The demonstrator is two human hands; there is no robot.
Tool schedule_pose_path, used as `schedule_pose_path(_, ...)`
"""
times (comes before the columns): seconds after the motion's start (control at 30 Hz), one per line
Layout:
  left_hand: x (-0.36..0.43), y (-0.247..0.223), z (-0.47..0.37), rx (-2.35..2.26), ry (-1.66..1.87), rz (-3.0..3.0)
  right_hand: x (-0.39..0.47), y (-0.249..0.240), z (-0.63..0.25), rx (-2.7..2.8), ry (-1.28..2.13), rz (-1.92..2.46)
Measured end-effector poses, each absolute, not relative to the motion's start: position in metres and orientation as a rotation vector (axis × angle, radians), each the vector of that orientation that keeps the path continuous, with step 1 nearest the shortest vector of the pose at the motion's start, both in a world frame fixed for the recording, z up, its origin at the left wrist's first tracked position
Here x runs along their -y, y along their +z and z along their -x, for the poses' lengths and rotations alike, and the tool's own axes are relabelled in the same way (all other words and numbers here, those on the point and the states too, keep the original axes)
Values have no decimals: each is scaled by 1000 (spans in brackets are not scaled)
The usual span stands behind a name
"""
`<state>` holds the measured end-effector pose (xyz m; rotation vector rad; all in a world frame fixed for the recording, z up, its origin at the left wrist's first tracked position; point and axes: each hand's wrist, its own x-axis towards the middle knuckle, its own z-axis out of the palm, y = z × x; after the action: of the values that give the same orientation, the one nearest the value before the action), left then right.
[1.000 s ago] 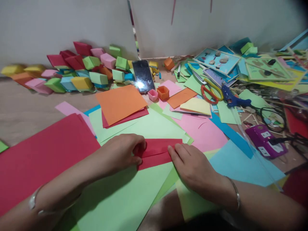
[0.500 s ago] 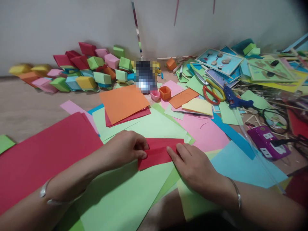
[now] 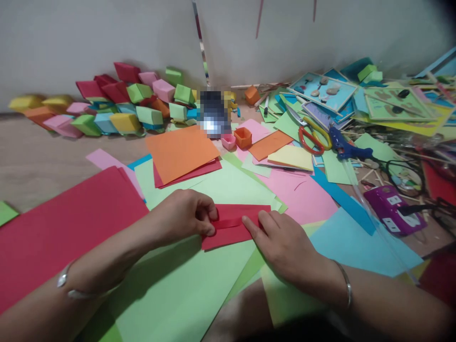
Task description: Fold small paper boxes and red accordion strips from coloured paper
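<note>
A folded piece of red paper (image 3: pixel 228 232) lies across light green sheets (image 3: pixel 178 285) in front of me. A narrow raised strip runs along its middle. At its left end my left hand (image 3: pixel 190 211) is closed, thumb and forefinger pinching the paper's fold. Over the right end rests my right hand (image 3: pixel 281 240), its forefinger pressing on the middle strip and its other fingers bent at the paper's edge. My right thumb is hidden.
Large red sheets (image 3: pixel 71 228) lie left, an orange sheet (image 3: pixel 181 152) ahead. Folded paper boxes (image 3: pixel 124 122) are piled against the wall. On the right lie scissors (image 3: pixel 311 140), a blue glue gun (image 3: pixel 349 147), a purple power strip (image 3: pixel 394 211) and framed pictures (image 3: pixel 322 90).
The strip along the middle of the red paper now shows as a narrow raised edge, where the flap lay wider before. Both hands have stayed nearly in place on the paper.
</note>
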<state>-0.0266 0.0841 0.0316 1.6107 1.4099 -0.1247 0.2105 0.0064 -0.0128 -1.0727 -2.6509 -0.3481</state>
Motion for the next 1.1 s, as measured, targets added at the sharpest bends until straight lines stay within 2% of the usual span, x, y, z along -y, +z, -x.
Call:
schedule_pose_path(0.3,-88,33,28,-1273,-139,-1662,-7,-11,-209,2657,-294,1098)
schedule_pose_path(0.73,-73,38,14,-1492,-300,-2116,-5,-11,-208,2730,-314,1135)
schedule_pose_path(1.1,-70,36,14,-1120,-381,-2454,-5,-8,-207,2691,-432,1101)
